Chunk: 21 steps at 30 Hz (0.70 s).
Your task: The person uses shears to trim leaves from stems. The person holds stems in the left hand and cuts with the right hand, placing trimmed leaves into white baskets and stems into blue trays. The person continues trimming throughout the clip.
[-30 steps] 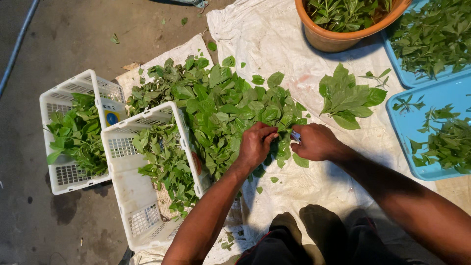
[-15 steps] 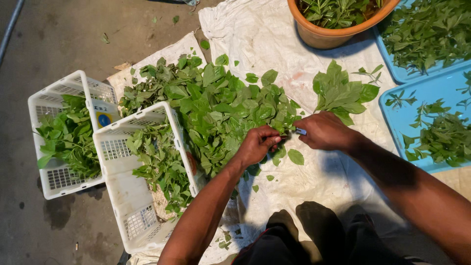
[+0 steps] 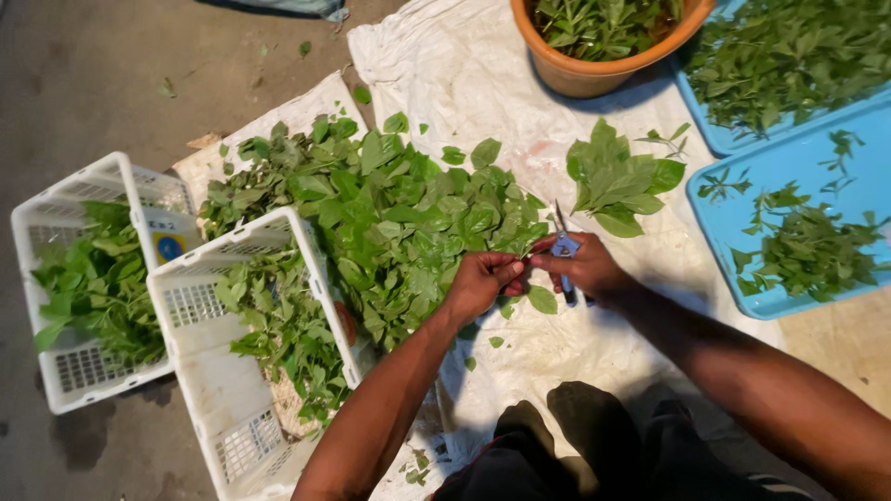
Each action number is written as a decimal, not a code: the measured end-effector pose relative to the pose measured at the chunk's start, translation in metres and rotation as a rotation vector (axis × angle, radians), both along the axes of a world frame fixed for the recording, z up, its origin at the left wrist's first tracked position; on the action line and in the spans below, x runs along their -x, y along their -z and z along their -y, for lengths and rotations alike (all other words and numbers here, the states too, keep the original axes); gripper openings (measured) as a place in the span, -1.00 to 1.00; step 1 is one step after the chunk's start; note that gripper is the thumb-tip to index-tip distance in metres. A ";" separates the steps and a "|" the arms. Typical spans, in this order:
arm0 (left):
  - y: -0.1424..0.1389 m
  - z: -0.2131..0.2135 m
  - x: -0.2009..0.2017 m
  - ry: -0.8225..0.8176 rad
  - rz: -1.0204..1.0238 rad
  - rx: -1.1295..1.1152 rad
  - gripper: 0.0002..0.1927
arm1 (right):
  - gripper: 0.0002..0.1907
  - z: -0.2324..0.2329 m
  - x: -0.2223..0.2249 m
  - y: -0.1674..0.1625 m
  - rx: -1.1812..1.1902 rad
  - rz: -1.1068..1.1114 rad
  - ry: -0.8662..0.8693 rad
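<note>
A big heap of green leafy sprigs (image 3: 390, 209) lies on a white cloth (image 3: 464, 74). My left hand (image 3: 480, 281) pinches a sprig at the heap's near right edge. My right hand (image 3: 583, 269) meets it fingertip to fingertip and holds small blue-handled scissors (image 3: 563, 249), blades pointing away from me. A small neat pile of picked leaves (image 3: 617, 181) lies just beyond my right hand. A loose leaf (image 3: 541, 299) rests below the two hands.
Two white plastic crates (image 3: 190, 320) with leaves stand at the left on the concrete floor. An orange pot (image 3: 594, 74) of greens sits at the top. Two blue trays (image 3: 742, 288) with sprigs are at the right. My dark-trousered knees (image 3: 575, 445) are at the bottom.
Both hands have lifted off the heap and come together at its right edge. The scissors now show in my right hand.
</note>
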State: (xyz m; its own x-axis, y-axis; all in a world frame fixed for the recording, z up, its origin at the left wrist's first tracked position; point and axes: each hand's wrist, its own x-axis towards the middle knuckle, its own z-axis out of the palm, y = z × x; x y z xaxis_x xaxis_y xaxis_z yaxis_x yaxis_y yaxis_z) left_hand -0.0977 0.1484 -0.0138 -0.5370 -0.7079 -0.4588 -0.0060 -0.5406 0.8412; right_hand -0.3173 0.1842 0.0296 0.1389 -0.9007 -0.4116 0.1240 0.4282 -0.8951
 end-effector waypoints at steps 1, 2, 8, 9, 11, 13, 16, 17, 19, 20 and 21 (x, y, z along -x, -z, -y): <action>0.005 -0.003 0.007 0.020 -0.025 -0.009 -0.79 | -0.82 -0.005 -0.001 0.007 0.023 0.044 0.077; 0.010 -0.007 0.016 0.052 -0.016 -0.008 -0.79 | -0.83 -0.011 -0.001 0.014 0.016 0.067 0.131; 0.003 -0.012 0.052 0.208 0.008 0.040 -0.78 | -0.83 -0.014 0.040 0.021 -0.020 -0.046 0.295; -0.004 -0.009 0.057 0.243 0.129 0.142 -0.77 | -0.81 -0.002 0.056 0.016 -0.001 -0.093 0.350; -0.020 -0.002 0.067 0.276 0.334 0.299 -0.77 | -0.86 0.018 0.104 -0.005 -0.056 -0.235 0.418; -0.036 0.008 0.077 0.271 0.505 0.399 -0.77 | -0.86 0.044 0.151 -0.028 0.116 -0.211 0.563; -0.051 0.027 0.096 0.149 0.438 0.797 -0.82 | -0.83 0.065 0.202 -0.055 0.106 -0.023 0.888; -0.054 0.032 0.103 0.124 0.457 0.870 -0.82 | -0.83 0.065 0.212 -0.059 0.092 -0.029 0.926; -0.055 0.042 0.119 0.073 0.489 1.014 -0.81 | -0.83 0.059 0.218 -0.057 0.088 -0.053 0.916; -0.054 0.048 0.126 0.109 0.519 1.010 -0.82 | -0.82 0.050 0.212 -0.051 0.099 -0.069 0.868; -0.051 0.051 0.132 0.145 0.551 1.003 -0.82 | -0.81 0.040 0.203 -0.043 0.105 -0.085 0.818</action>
State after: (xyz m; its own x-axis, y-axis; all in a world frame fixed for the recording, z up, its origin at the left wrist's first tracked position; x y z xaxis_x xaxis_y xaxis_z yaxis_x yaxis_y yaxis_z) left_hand -0.2295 0.0972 0.0375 -0.5451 -0.8347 0.0779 -0.5133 0.4057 0.7563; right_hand -0.5208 0.1441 0.0721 -0.6050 -0.7380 -0.2990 0.2900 0.1455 -0.9459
